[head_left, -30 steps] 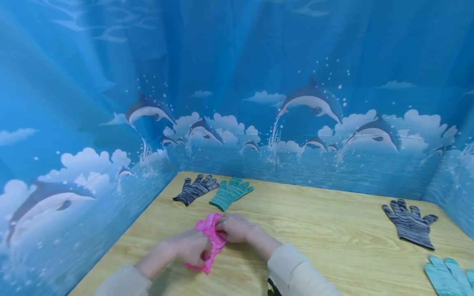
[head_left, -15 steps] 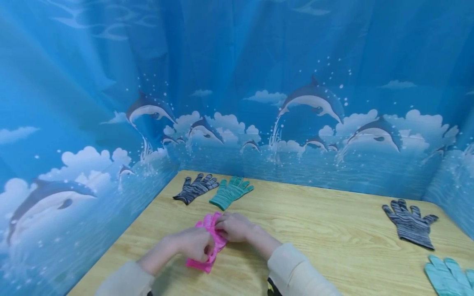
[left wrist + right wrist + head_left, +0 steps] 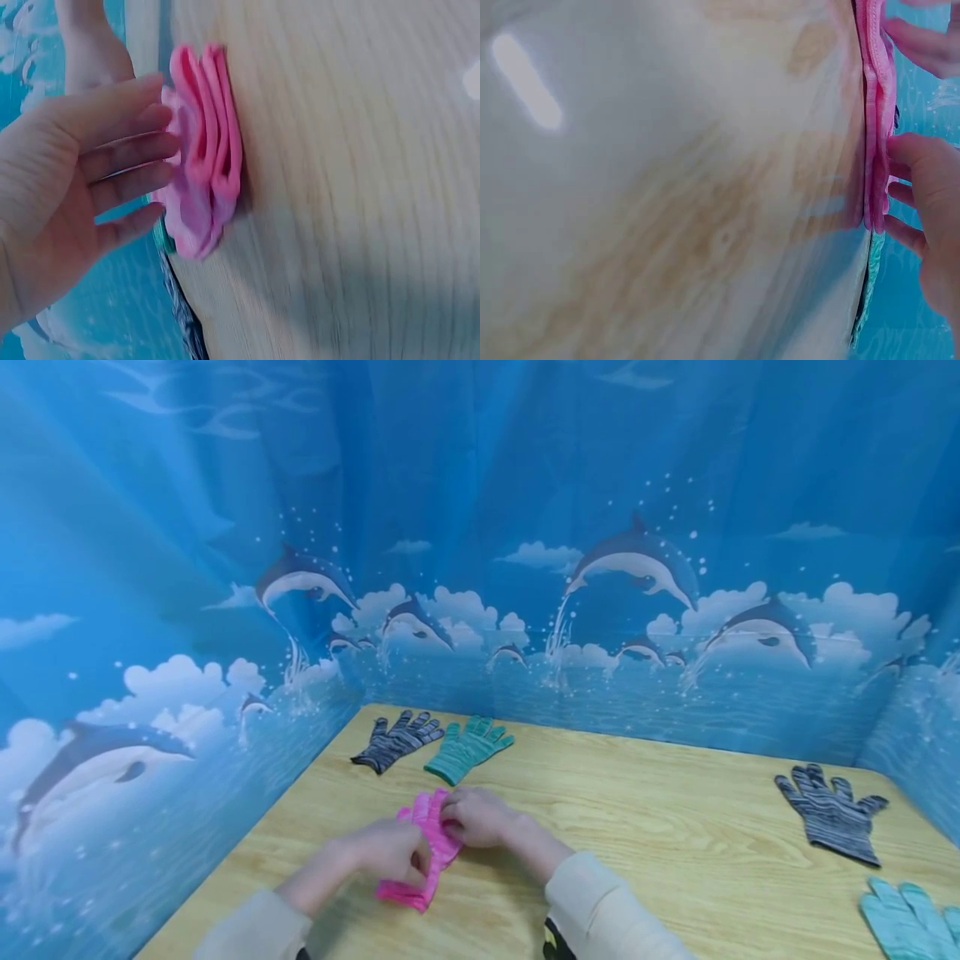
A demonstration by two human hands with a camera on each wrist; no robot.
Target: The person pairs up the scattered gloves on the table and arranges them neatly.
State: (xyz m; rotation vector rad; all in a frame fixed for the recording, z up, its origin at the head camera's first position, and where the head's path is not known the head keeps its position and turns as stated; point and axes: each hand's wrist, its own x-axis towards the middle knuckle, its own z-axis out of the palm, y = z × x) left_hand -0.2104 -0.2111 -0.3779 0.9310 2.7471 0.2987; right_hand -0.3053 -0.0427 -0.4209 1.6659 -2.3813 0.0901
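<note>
Pink gloves are lying layered on the tabletop, L of centre. L to R: L hand is touching them w/ fingers fairly straight; grey glove & green glove are lying behind; R hand is touching them too, can't tell if pinching; far R, 2nd grey glove & pale-green glove are lying flat.

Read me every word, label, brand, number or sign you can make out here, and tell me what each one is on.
There are none to read.
The gray gloves, green gloves and pink glove fabric show no lettering.
The backdrop carries only pictures: dolphins, clouds, water.
Too little of the black-and-yellow patch shows to tell.
</note>
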